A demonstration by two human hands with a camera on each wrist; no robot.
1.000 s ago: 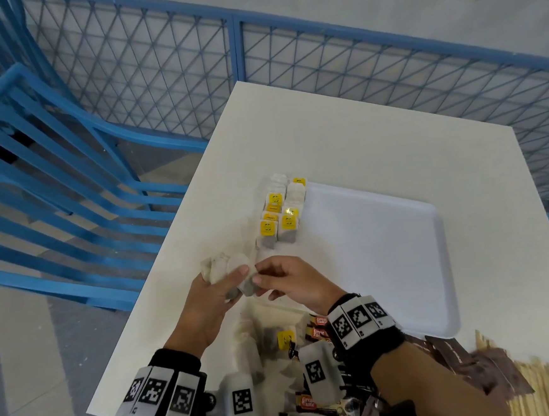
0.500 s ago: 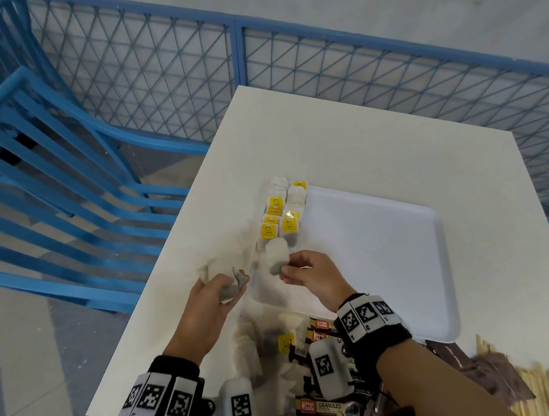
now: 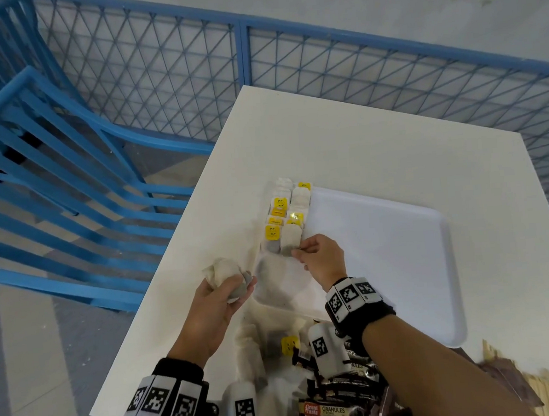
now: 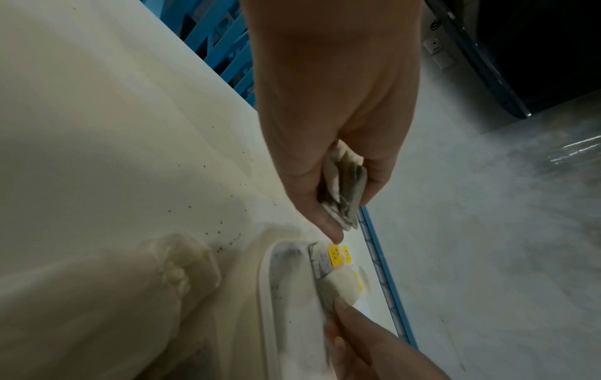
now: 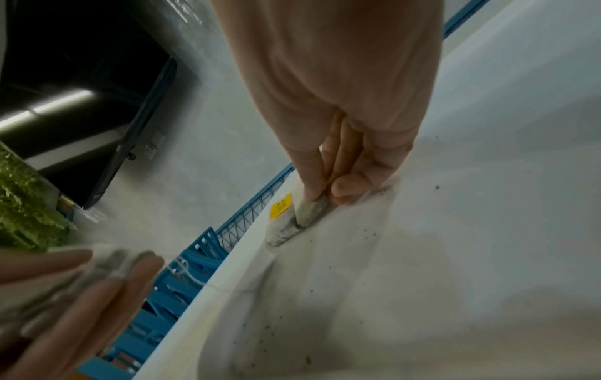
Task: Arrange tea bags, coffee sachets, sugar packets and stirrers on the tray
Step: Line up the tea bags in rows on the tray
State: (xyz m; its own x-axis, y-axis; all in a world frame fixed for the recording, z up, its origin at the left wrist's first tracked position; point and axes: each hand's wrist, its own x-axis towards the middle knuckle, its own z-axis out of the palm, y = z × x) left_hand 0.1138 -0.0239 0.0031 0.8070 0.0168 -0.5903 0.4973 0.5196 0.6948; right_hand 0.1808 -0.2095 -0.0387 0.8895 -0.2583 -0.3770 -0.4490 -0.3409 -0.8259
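Note:
A white tray (image 3: 402,263) lies on the white table (image 3: 360,142). Two rows of tea bags with yellow tags (image 3: 286,211) line its far left edge. My right hand (image 3: 316,253) pinches one tea bag (image 3: 291,244) and sets it down at the near end of the right row; in the right wrist view the tea bag (image 5: 312,212) sits between thumb and fingers on the tray. My left hand (image 3: 221,297) hovers just left of the tray and grips a small bundle of tea bags (image 3: 222,272), seen as a stacked bundle (image 4: 346,190) in the left wrist view.
A heap of dark coffee sachets (image 3: 334,403) and loose tea bags (image 3: 277,342) lies at the table's near edge. Brown packets and wooden stirrers (image 3: 543,387) are at the near right. A blue mesh fence (image 3: 321,72) and blue railings (image 3: 52,192) surround the table.
My right hand took one tea bag from the left hand's bundle and carried it forward onto the tray, to the end of the row. The left hand stayed beside the tray.

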